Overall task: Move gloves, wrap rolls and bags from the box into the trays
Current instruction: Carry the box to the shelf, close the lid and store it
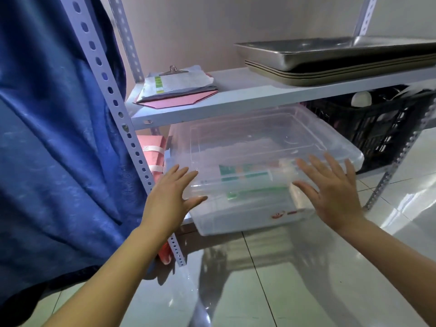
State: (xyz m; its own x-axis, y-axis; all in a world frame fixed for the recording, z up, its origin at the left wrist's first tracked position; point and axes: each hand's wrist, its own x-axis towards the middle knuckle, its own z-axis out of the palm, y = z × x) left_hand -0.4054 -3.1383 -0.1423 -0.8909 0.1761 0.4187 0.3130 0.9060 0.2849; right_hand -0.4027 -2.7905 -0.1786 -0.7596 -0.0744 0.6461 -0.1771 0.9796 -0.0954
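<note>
1 clear lidded box (259, 147) on the lower shelf; 1 stack of metal trays (330, 57) above. 2 hands, left hand (169, 197) and right hand (332, 194), fingers spread, grasping nothing, at the box's front corners.

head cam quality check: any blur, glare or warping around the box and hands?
Head view: right hand and the clear box's near edge look slightly motion-smeared, left hand sharper. Glossy floor tiles mirror the box and rack, with bright glare at right. Wide-angle lens bows the rack post. Box contents read hazy through the lid. Steel trays show soft highlights.
</note>
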